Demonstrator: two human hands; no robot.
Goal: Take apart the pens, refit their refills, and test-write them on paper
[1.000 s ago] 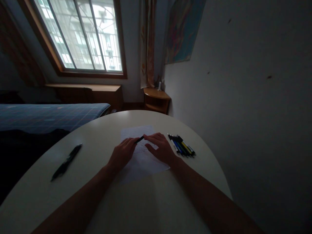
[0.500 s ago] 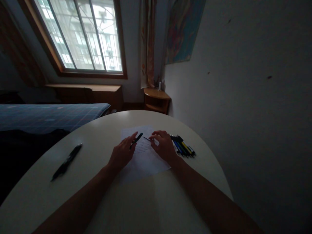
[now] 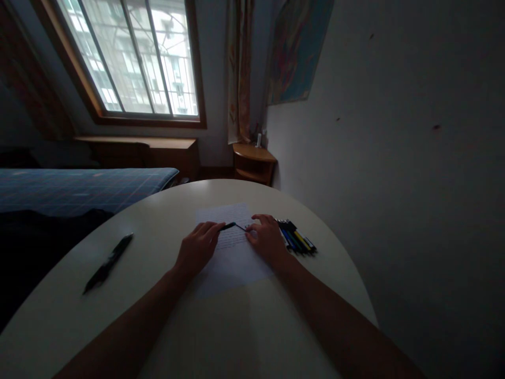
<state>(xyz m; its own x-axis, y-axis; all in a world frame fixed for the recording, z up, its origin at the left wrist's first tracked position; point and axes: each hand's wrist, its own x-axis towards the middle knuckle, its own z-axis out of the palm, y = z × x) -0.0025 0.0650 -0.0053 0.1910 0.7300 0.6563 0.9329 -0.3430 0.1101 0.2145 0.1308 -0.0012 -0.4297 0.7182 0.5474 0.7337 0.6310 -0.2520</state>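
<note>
My left hand (image 3: 198, 245) is closed on a dark pen barrel (image 3: 228, 226), its end pointing right over the written paper. Between thumb and finger, my right hand (image 3: 267, 238) pinches a thin dark pen refill (image 3: 240, 227). The refill's tip meets the barrel's right end, or lies right beside it; whether it is inside I cannot tell. Under both hands lies a white sheet of paper (image 3: 232, 268) with lines of handwriting on its upper part. Just right of my right hand is a row of pens (image 3: 296, 239), dark with blue and yellow parts.
A round white table (image 3: 205, 337) carries everything. Several black pens (image 3: 108, 263) lie bunched at its left. Beyond it are a bed with a blue checked cover (image 3: 87, 187) and a wooden corner shelf (image 3: 254, 152). A pale wall (image 3: 394, 184) runs along the right.
My left hand has turned the pen barrel from slanting upward to nearly level. The refill in my right hand has shifted slightly down, and their ends, apart before, now meet.
</note>
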